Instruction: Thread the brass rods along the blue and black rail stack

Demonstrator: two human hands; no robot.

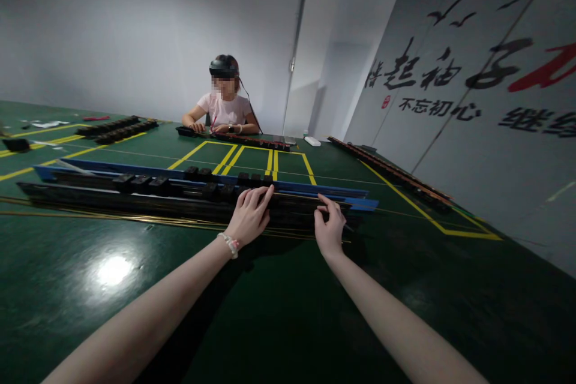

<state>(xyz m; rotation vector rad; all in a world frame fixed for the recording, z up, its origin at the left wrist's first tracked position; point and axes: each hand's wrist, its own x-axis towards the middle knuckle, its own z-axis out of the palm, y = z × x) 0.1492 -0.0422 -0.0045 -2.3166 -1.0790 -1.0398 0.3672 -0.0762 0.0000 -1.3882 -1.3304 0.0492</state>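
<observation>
A long black rail assembly (189, 205) lies across the table, with a blue rail (360, 201) along its far side. Several small black blocks (159, 185) sit on it. My left hand (249, 216) rests over the rail with its fingers stretched out, beside the blocks near the middle. A thin brass-coloured rod (294, 195) runs along the rail between my two hands. At the rail's right part, my right hand (329, 228) has its fingers curled at the rod's end, the index finger reaching forward. Its thumb is partly hidden.
Thin golden rods (135, 214) lie along the rail's near edge. Across the green table (288, 312) sits a person (227, 105) wearing a headset, hands on a dark strip. Rows of black parts (119, 130) lie at far left; a long strip (396, 174) runs along the right edge.
</observation>
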